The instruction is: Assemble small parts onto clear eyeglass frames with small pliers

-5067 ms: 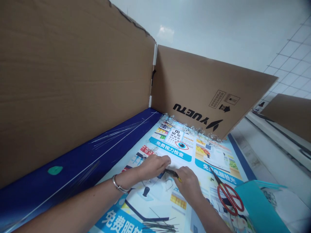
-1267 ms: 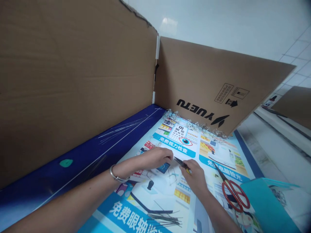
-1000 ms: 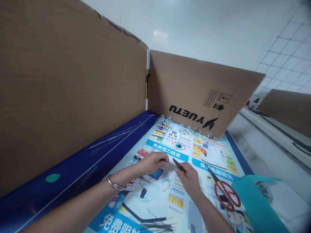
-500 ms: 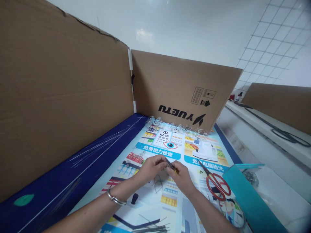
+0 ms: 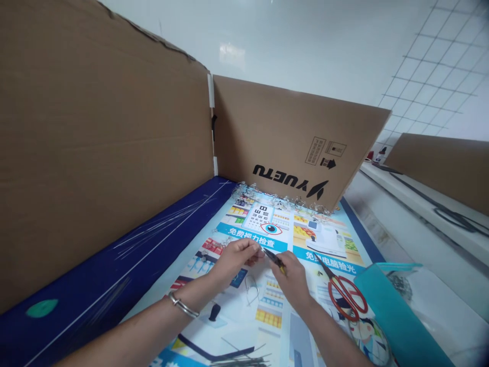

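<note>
Head view looks down on two bare hands working over a printed poster (image 5: 313, 244) laid flat on a work surface. The right hand (image 5: 294, 283) is closed around small pliers (image 5: 274, 259) with yellow grips and dark, slim jaws, which point up and to the left. The left hand (image 5: 233, 257) is pinched, thumb against fingers, just beside the pliers' tip; whatever it holds is too small to tell. A metal bangle (image 5: 182, 306) circles the left wrist.

A bent wire loop (image 5: 250, 289) lies on the poster just below the gap between the hands. Red-handled scissors (image 5: 346, 298) lie on the poster's right part, near the right hand. A bundle of dark wire lengths (image 5: 244, 361) lies on the poster's near edge. A row of tangled clear pieces (image 5: 278, 200) lines the poster's far edge, against a cardboard panel (image 5: 301, 137) printed YUETU. A teal folder (image 5: 393, 316) sits just past the poster's right edge, and a second cardboard panel (image 5: 95, 127) rises beyond a dark blue strip (image 5: 114, 239) along its left edge.
</note>
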Available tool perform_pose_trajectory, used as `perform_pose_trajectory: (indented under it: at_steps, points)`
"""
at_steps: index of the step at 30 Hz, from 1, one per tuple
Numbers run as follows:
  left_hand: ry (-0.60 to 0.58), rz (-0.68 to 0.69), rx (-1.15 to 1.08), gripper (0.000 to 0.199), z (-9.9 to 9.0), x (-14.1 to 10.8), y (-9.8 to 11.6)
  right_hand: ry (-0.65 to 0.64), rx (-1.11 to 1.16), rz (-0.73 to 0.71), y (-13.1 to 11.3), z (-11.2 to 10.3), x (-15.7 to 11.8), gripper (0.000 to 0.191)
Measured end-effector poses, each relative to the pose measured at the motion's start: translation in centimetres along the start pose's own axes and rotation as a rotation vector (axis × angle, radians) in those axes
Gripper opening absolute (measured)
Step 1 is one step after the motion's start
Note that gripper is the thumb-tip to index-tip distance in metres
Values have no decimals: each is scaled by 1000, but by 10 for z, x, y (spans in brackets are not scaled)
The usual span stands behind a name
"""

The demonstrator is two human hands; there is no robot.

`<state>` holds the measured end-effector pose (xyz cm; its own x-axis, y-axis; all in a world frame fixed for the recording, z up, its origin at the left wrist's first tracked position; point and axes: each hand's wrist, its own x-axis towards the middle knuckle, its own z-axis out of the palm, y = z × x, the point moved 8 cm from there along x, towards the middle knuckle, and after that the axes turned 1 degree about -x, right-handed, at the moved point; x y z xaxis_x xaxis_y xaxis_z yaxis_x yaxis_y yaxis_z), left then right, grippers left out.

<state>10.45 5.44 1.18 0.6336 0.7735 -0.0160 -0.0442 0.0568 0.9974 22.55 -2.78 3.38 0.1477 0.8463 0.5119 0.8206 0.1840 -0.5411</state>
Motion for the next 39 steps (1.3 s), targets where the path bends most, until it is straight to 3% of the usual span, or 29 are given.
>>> perform_pose_trajectory:
  at_steps: [5, 14, 39]
  points:
    - [15, -65, -130, 30, -13, 8, -11, 10, -378, -194, -4, 1, 1, 11]
    - [-4, -49, -127, 23, -15, 9, -14, -55, -667, -301, -22, 6, 0, 13]
    - [-3, -110, -169, 17, -14, 10, -25, -29, -734, -396, -29, 7, -3, 15]
